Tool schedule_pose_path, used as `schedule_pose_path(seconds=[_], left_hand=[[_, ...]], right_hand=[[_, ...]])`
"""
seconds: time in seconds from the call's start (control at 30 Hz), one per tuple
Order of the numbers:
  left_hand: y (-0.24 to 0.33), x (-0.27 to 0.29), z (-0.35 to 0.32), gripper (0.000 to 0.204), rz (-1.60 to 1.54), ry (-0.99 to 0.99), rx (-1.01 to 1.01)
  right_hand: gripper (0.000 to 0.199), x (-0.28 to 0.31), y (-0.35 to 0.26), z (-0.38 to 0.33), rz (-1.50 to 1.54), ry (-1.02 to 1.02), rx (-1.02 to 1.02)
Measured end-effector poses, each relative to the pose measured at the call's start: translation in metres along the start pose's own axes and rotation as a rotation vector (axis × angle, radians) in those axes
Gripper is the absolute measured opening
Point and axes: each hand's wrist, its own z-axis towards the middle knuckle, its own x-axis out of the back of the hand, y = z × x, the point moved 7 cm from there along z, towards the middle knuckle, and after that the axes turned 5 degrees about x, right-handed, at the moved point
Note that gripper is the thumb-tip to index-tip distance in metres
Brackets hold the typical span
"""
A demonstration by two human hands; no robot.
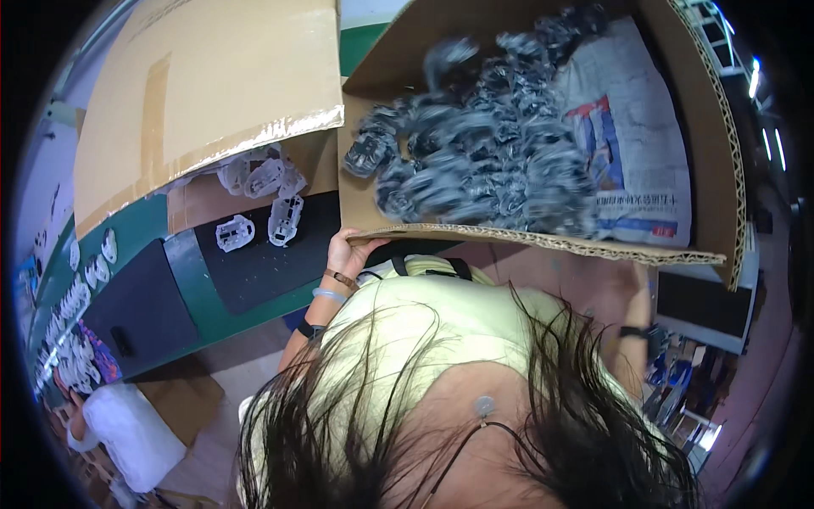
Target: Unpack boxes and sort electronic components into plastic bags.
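Holding the open cardboard box (705,153) appears to be the step in hand; as judged, the box is loaded and setting it down is not yet done. What bears its underside is hidden. The left hand (346,252) pinches the near wall by its left corner. The right hand (632,276) is blurred and partly covered under the near edge, towards the right corner; its grip cannot be told.

Contents: dark parts in clear bags (500,153), heaped from the left wall past the middle, several smeared by motion; newspaper (649,127) lies along the right side.

A second carton (246,76) stands to the left over the green bench (191,273), pale plastic parts (267,176) showing at its opening. One pale frame (235,233) lies on the black mat (259,276), near the bench edge.
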Motion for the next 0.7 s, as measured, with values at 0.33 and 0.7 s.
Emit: schedule_pose_path(seconds=[0.33, 0.7], left_hand=[[0.002, 0.027, -0.005, 0.036, 0.052, 0.124, 0.055], [-0.008, 0.068, 0.022, 0.029, 1.004, 0.119, 0.142]], right_hand=[[0.072, -0.216, 0.047, 0.059, 0.951, -0.019, 0.052], [0.059, -0.234, -0.035, 0.008, 0.929, -0.973, 0.383]])
